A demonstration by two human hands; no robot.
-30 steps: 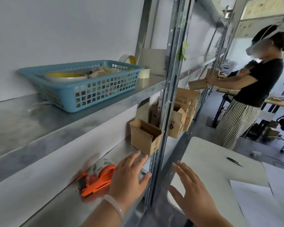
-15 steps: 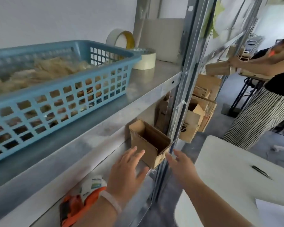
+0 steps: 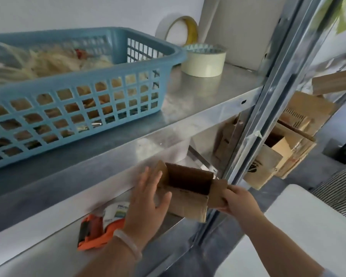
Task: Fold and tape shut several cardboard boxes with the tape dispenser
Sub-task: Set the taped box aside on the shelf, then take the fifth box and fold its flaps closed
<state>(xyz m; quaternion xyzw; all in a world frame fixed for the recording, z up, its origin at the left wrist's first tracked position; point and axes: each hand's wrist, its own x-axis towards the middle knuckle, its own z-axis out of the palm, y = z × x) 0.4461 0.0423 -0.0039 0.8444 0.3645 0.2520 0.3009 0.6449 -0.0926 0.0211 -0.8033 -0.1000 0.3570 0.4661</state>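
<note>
basket point(image 3: 72, 100) cut off left, tape dispenser point(image 3: 100, 228) partly behind wrist

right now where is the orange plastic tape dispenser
In the head view the orange plastic tape dispenser lies at lower left on the lower metal shelf, partly behind the wrist of the left hand, left of the small open brown cardboard box.

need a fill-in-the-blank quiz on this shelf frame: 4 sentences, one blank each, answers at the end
1. The right hand pinches a flap of the small cardboard box, whose top is ____.
2. The tape dispenser lying by the left hand has an ____ body.
3. The plastic basket on the upper shelf is ____ in colour.
4. Next to the basket there are ____ tape rolls.

Missing words: open; orange; blue; two
</note>
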